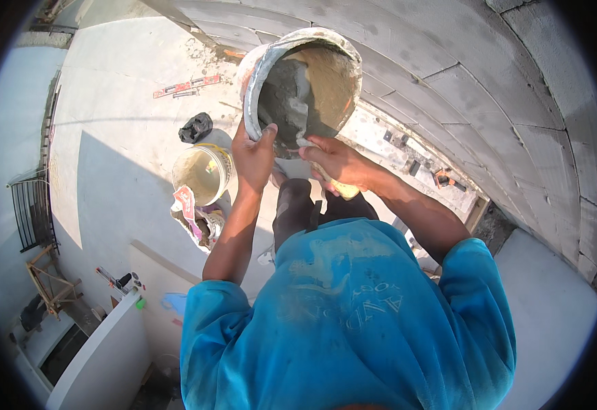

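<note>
From the head view, my left hand is clamped on the near rim of the bucket, thumb hooked inside, tipping it toward me so its mouth faces up at my head. Wet grey mortar clings to the inner wall and the bottom. My right hand is closed round a trowel handle, the blade reaching over the rim into the mortar. A block wall runs along my right. Below on the slab stand a second bucket, a black bag and a red level.

I judge the risk to be the tilt: one hand carries the load by a slick rim, so a hard scrape could twist it loose and spill mortar down my legs.
</note>
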Demonstrator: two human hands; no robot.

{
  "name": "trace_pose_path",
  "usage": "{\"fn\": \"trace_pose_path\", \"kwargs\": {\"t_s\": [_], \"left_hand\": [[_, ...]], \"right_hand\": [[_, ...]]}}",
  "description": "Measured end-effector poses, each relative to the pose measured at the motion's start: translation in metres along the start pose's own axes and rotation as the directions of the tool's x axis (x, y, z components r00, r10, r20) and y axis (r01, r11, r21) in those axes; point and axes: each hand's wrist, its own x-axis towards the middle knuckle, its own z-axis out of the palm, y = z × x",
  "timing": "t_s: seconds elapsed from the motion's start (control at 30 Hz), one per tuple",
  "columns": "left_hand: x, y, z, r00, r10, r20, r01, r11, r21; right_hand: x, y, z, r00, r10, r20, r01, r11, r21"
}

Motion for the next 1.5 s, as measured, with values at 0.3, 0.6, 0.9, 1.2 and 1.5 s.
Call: {"fn": "trace_pose_path", "kwargs": {"t_s": [0.3, 0.6, 0.9, 1.2, 1.5], "left_hand": [[0.015, 0.027, -0.037, 0.911, -0.399, 0.102, 0.386, 0.740, -0.550], [0.036, -0.017, -0.117, 0.950, -0.312, -0.020, 0.271, 0.854, -0.445], [0.008, -0.028, -0.188, 0.944, -0.307, -0.119, 0.225, 0.865, -0.449], [-0.003, -0.040, -0.208, 0.886, -0.426, -0.180, 0.253, 0.773, -0.582], [-0.002, -0.031, -0.207, 0.871, -0.448, -0.201, 0.301, 0.810, -0.503]], "right_hand": [[-0.046, -0.018, -0.011, 0.773, -0.550, 0.316, -0.108, 0.377, 0.920], [-0.072, -0.247, -0.022, 0.297, -0.857, -0.420, 0.919, 0.138, 0.368], [0.016, -0.426, -0.037, -0.423, -0.661, -0.620, 0.610, 0.298, -0.734], [0.049, -0.431, -0.019, -0.365, -0.665, -0.651, 0.456, 0.482, -0.748], [0.044, -0.391, 0.014, -0.206, -0.568, -0.797, 0.749, 0.432, -0.501]]}}
